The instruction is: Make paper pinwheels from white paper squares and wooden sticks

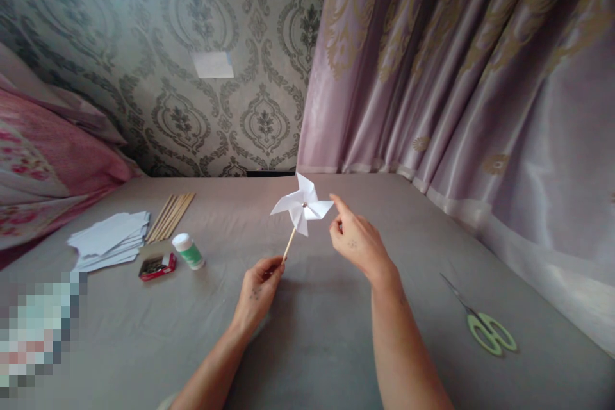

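A white paper pinwheel on a thin wooden stick is held up over the grey bed sheet. My left hand pinches the lower end of the stick between thumb and fingers. My right hand is just right of the pinwheel, its index finger stretched out and touching the tip of the right blade, the other fingers curled in with nothing in them.
On the sheet at left lie a stack of white paper, several wooden sticks, a small red box of pins and a green-labelled glue bottle. Green-handled scissors lie at right. Curtain and pillows border the bed.
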`<state>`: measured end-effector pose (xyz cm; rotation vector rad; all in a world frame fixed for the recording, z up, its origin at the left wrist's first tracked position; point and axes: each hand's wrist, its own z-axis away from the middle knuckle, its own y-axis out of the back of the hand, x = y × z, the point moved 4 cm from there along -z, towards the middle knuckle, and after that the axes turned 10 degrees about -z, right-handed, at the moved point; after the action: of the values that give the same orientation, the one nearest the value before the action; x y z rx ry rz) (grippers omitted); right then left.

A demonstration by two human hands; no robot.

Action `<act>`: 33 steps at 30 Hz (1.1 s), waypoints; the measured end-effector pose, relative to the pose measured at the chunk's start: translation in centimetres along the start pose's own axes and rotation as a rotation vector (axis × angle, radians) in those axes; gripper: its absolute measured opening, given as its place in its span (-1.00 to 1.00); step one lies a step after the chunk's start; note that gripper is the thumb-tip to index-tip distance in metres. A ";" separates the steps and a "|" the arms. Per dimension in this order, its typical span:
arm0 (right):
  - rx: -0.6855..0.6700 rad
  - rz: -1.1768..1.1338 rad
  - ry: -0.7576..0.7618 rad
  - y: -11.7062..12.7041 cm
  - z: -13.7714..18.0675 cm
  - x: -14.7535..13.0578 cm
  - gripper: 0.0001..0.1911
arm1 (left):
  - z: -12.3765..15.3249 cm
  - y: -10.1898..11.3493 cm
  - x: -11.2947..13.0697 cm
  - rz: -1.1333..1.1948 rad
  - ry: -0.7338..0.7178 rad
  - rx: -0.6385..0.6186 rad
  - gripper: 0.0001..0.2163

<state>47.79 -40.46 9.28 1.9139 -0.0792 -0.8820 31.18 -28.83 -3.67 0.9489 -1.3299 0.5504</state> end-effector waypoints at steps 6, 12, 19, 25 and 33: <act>-0.418 -0.133 0.138 -1.2 1.2 -0.5 -0.67 | 0.0 0.1 0.1 -0.008 0.001 0.004 -0.68; 0.115 -0.190 0.035 0.6 -0.3 -0.2 -0.47 | 0.1 0.0 0.1 -0.016 -0.033 -0.002 -0.70; -0.452 -0.104 0.131 -2.0 1.0 0.4 -0.64 | 0.0 0.0 -0.1 -0.027 -0.021 -0.013 -0.68; -0.028 -0.265 0.074 0.2 0.0 -0.3 -0.55 | 0.1 -0.1 0.0 -0.015 0.002 -0.014 -0.68; -0.466 -0.143 0.091 -1.9 0.9 0.7 -0.65 | 0.1 -0.1 0.0 0.006 0.010 -0.026 -0.67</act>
<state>47.20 -40.48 7.18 1.5305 0.2974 -0.8206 31.21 -28.97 -3.66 0.9198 -1.3282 0.5413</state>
